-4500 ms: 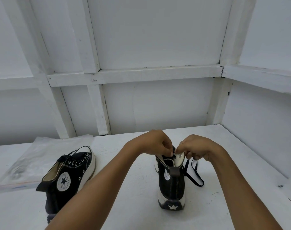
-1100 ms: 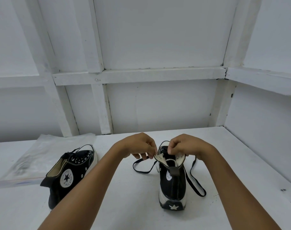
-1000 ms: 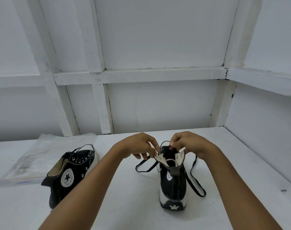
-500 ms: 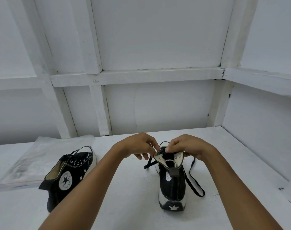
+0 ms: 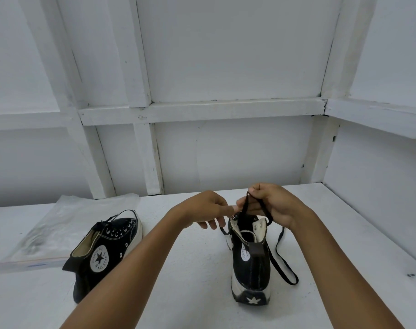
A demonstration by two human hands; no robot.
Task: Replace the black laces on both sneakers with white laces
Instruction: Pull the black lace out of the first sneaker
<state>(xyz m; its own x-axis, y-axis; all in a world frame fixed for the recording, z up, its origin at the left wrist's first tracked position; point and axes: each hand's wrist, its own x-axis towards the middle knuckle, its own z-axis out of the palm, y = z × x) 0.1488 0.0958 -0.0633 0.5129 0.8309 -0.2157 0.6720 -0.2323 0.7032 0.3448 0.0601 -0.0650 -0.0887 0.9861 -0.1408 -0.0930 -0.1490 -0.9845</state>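
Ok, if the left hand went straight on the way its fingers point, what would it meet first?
Probably the black lace that the right hand pinches above the upright sneaker: the left hand points its index finger rightward at it, almost touching. Depth is hard to judge.

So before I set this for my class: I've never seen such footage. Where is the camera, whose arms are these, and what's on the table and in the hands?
No machine: a person wears one wide-angle camera on the head, so you look down along their own bare arms. On the white table stands a black high-top sneaker, heel towards the camera. The right hand pinches a loop of its black lace, lifted above the sneaker; the rest trails onto the table. The left hand is open, fingers loose beside the sneaker's top. Further left a second black sneaker lies on its side by a clear plastic bag.
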